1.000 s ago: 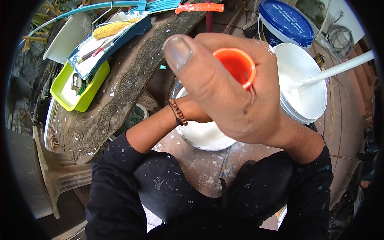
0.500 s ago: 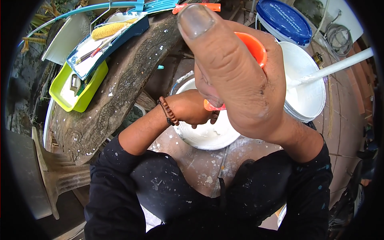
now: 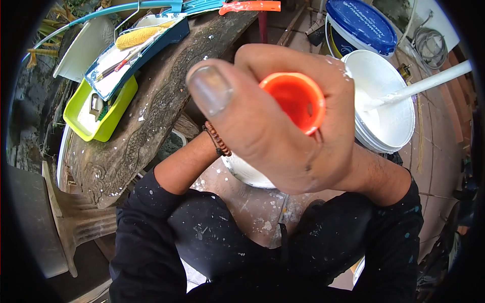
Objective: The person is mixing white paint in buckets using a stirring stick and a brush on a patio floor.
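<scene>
My right hand [image 3: 273,136] fills the centre, close to the camera, closed round a hollow orange plastic piece [image 3: 292,103] with its round opening facing up. My thumb lies along its near side. My left hand [image 3: 214,141] shows only at the wrist, with a beaded bracelet; its fingers are hidden behind the right. Below both, a white container [image 3: 245,169] of white paint is mostly covered by my hands. To the right stands a white bucket [image 3: 386,123] with white paint and a white stick [image 3: 429,82] leaning in it.
On a paint-spotted wooden slab [image 3: 141,146] are a blue tray [image 3: 103,83], yellow roller [image 3: 134,38], brushes and lime tub [image 3: 118,118]. An orange-handled tool [image 3: 257,6] lies at the top. A blue-lidded bucket [image 3: 361,28], coiled hose [image 3: 429,48] and grey chair [image 3: 76,222] surround me.
My right hand rose toward the upper right, uncovering my left fingers over the white container, then came back down and leftward with the orange piece, hiding the left fingers again.
</scene>
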{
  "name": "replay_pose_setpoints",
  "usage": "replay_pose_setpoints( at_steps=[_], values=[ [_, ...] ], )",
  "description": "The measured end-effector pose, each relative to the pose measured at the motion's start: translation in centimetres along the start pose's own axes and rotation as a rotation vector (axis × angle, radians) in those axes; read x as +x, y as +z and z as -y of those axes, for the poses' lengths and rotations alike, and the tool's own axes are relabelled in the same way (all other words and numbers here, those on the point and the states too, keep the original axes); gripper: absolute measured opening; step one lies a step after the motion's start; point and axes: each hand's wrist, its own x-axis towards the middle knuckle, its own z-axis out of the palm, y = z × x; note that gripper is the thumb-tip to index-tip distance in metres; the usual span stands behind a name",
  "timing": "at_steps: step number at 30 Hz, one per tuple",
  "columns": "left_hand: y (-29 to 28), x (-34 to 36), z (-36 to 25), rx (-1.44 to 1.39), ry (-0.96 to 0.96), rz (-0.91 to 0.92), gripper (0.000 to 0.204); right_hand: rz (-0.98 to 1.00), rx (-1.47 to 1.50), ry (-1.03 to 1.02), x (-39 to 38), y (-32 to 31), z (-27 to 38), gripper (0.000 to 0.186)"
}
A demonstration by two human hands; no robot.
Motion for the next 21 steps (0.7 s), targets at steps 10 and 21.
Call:
replay_pose_setpoints(
  at_steps=[10, 21],
  values=[
    [-0.5, 0.8, -2.2, -0.201, -0.164, 0.173, 0.025, -0.040, 0.077, 0.318, 0.7, 0.0, 0.6, 0.031],
    [-2.4, 0.8, -2.2, -0.147, -0.234, 0.333, 0.026, -0.096, 0.239, 0.374, 0.4, -1.8, 1.4, 0.037]
  ],
)
